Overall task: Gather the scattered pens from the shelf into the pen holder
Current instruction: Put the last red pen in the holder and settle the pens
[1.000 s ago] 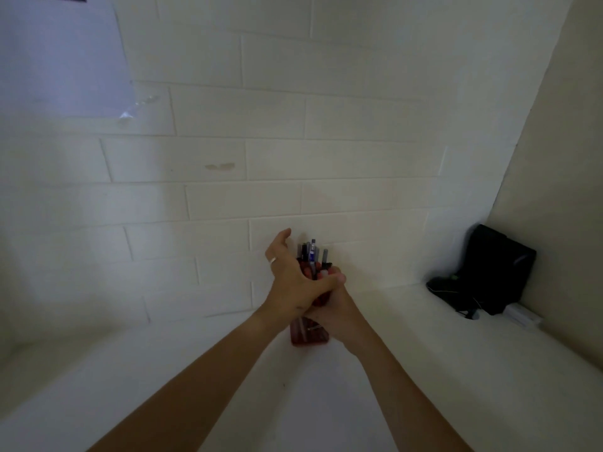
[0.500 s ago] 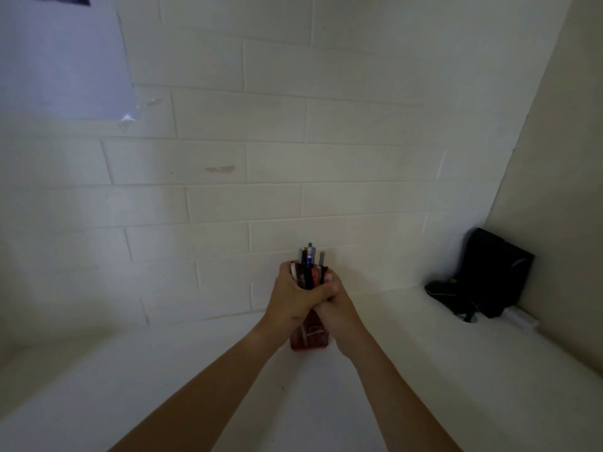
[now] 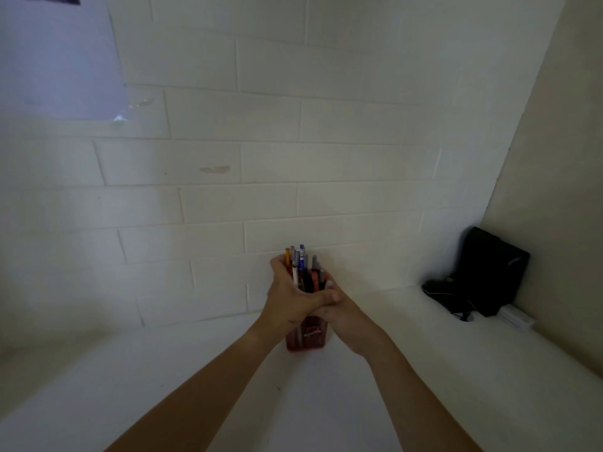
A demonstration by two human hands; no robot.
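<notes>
A translucent red pen holder (image 3: 306, 337) stands upright on the white shelf (image 3: 163, 386) near the back wall. A bundle of several pens (image 3: 301, 265) sticks up out of its top. My left hand (image 3: 290, 298) wraps around the pens from the left, fingers curled round them just above the holder's rim. My right hand (image 3: 349, 318) presses in from the right, against the holder's upper part and the pens. The two hands touch in front of the bundle and hide the rim.
A black bag (image 3: 486, 272) with a cable leans in the right corner of the shelf, with a small white box (image 3: 515, 316) beside it. A sheet of paper (image 3: 58, 57) hangs on the brick wall at upper left.
My left hand, open above the pens a second ago, has come down and closed around the bundle. Both hands have tightened together on the pens and holder.
</notes>
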